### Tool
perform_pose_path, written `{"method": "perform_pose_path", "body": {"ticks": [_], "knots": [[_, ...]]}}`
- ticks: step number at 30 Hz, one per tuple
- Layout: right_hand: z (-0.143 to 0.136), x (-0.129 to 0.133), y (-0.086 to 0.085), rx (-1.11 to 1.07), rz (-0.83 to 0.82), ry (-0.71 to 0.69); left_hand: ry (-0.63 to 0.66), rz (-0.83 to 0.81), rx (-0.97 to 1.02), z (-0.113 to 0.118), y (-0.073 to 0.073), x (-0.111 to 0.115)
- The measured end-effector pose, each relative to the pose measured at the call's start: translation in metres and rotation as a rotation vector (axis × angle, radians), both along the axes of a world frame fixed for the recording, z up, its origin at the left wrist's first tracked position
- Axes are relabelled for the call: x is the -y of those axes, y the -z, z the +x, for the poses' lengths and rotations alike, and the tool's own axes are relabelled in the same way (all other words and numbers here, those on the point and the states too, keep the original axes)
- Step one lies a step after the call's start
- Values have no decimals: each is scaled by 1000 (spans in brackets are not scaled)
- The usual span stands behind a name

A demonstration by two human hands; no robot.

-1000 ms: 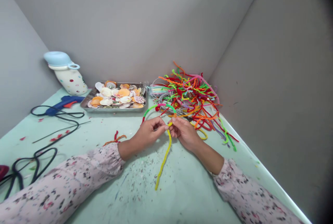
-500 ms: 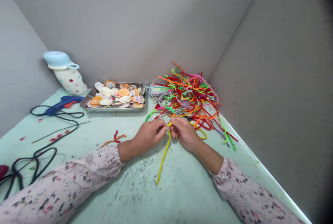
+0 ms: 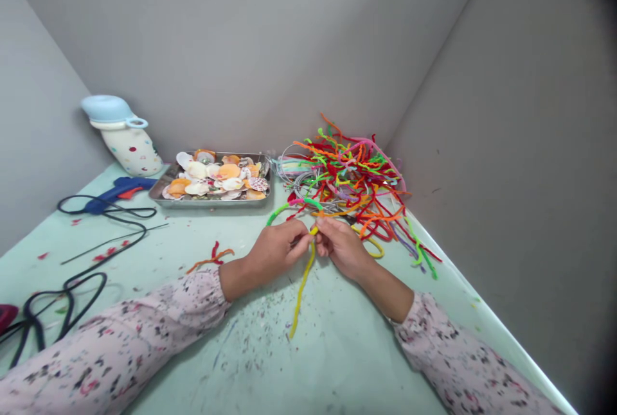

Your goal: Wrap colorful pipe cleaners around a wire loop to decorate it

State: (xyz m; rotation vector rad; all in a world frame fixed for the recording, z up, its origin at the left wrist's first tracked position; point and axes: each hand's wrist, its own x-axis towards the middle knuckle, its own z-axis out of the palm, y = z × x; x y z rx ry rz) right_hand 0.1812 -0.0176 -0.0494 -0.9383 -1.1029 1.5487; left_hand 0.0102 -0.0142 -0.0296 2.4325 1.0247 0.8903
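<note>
My left hand (image 3: 279, 247) and my right hand (image 3: 341, 245) meet near the middle of the table, fingertips closed on a yellow pipe cleaner (image 3: 303, 290). Its loose end hangs down between them toward the front. Behind my fingers curves an arc wrapped in green, pink and orange (image 3: 278, 212), running from my left hand over to my right fingertips. Where the yellow piece meets this arc is partly hidden by my fingers.
At the back stand a metal tray (image 3: 216, 203) of shells and a tangled pile of colourful pipe cleaners (image 3: 354, 171). On the left are a bottle (image 3: 130, 145), a blue glue gun (image 3: 113, 194) and a dark cord (image 3: 72, 293). Orange-red scraps (image 3: 212, 259) lie beside my left wrist.
The loose end of the yellow pipe cleaner has shifted slightly up, and its upper part a little left. Both hands have stayed nearly in place.
</note>
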Motion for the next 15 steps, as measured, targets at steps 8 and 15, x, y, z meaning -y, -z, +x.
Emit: {"method": "perform_pose_path", "body": {"ticks": [8, 15], "knots": [[0, 0, 0, 3, 11, -5, -2, 30, 34, -2, 1, 1], [-1, 1, -1, 29, -2, -6, -28, 124, 9, 1, 0, 3]]}}
